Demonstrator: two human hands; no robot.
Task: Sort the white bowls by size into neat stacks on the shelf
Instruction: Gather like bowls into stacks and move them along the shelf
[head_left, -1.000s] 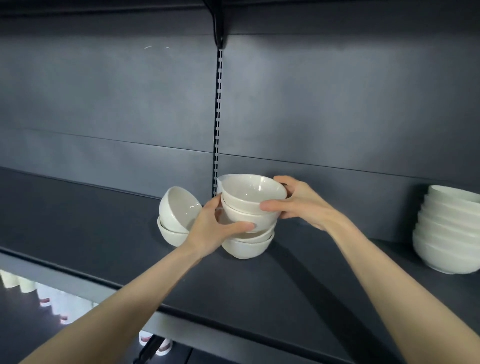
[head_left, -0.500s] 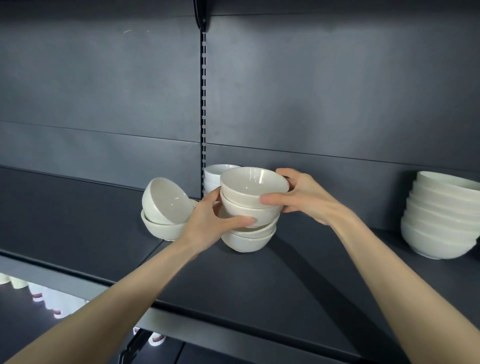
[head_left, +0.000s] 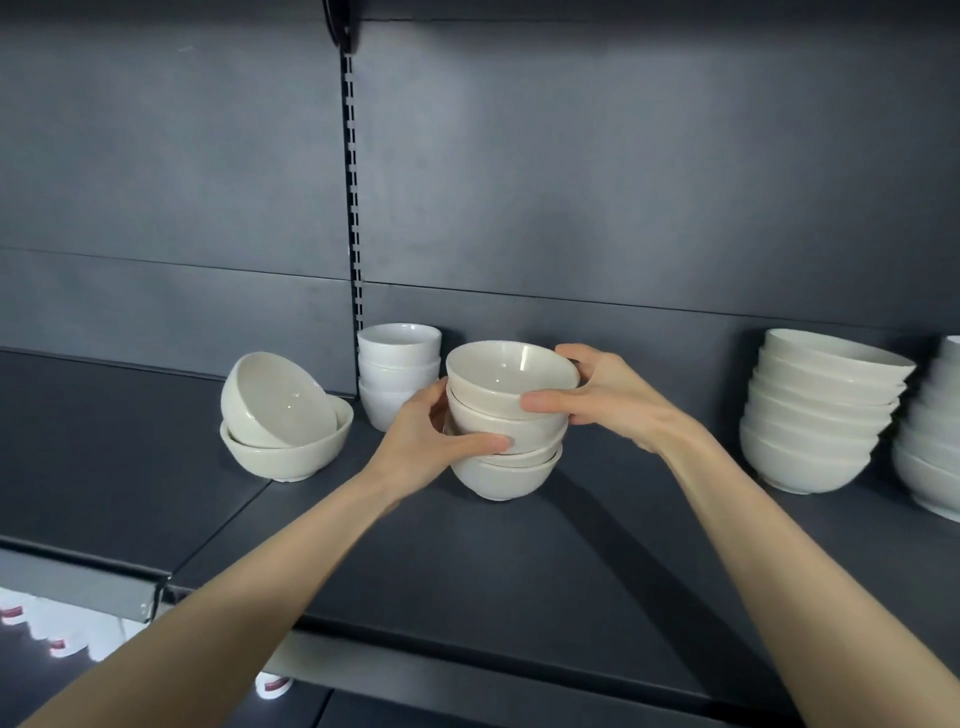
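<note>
Shelf (head_left: 519, 571) carries a centre stack (head_left: 506, 470) of white bowls, and we see both hands on it. Left hand (head_left: 426, 447) has its grip round the second bowl (head_left: 519, 428), thumb across its front. Right hand (head_left: 608, 400) has its grip closed on the top bowl (head_left: 511, 379), thumb in front, fingers behind the rim. To the left a tilted bowl (head_left: 278, 400) lies in another; small bowls (head_left: 397, 374) are stacked behind; a big stack (head_left: 815, 415) stands well apart on the right.
</note>
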